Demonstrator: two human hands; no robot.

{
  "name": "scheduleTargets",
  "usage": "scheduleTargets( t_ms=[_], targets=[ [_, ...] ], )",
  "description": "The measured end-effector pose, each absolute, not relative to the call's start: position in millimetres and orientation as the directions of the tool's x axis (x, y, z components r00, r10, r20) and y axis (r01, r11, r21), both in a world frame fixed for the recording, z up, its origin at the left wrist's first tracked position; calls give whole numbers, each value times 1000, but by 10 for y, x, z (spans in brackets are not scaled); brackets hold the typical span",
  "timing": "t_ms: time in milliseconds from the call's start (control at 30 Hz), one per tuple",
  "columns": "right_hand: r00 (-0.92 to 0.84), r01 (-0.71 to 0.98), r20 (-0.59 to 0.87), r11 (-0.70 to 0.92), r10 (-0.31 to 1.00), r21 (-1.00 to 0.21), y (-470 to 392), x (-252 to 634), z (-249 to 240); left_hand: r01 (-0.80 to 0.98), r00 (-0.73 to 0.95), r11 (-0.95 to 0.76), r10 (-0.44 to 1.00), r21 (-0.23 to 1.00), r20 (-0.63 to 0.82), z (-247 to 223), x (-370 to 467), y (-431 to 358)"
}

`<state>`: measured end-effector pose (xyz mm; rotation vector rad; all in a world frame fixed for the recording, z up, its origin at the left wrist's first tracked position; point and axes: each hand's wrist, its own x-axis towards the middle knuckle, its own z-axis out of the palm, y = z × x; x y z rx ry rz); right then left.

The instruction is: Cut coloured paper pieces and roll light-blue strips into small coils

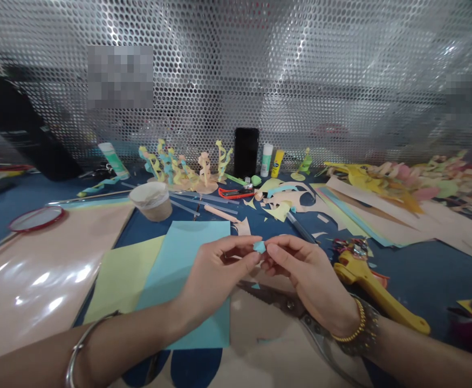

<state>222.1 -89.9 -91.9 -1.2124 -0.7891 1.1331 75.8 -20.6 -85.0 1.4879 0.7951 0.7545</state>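
Note:
Between the fingertips of both hands is a small light-blue paper piece (259, 247), seemingly folded or cut to a point. My left hand (223, 269) pinches it from the left with thumb and forefinger. From the other side, the fingertips of my right hand (304, 269) close on its right edge. Below the hands lie dark-bladed scissors (290, 304), partly covered by my right hand and wrist, on beige paper (255, 355). A tiny blue scrap (255, 286) rests near the blades. Under my left forearm are a light-blue sheet (195, 237) and a pale-yellow sheet (118, 275).
Curled paper figures (179, 164) stand at the back beside a phone (246, 152) and glue sticks (267, 160). A paper cup (151, 200) stands left, a red cutter (236, 192) lies centre-back. Right are paper scraps (312, 207) and a yellow-handled tool (385, 296). Perforated metal (203, 70) rises behind.

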Motion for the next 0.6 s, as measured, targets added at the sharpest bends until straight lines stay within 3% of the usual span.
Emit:
scheduleTargets(
  t_ms=[300,600],
  targets=[
    [295,-280,-134,-49,946,-959,-896,2206,-893,66,579,-204,805,977,129,-860,739,-204],
    [282,-276,-160,-80,946,-958,-891,2217,-888,-5,528,-76,846,997,67,-871,723,-215]
  ],
)
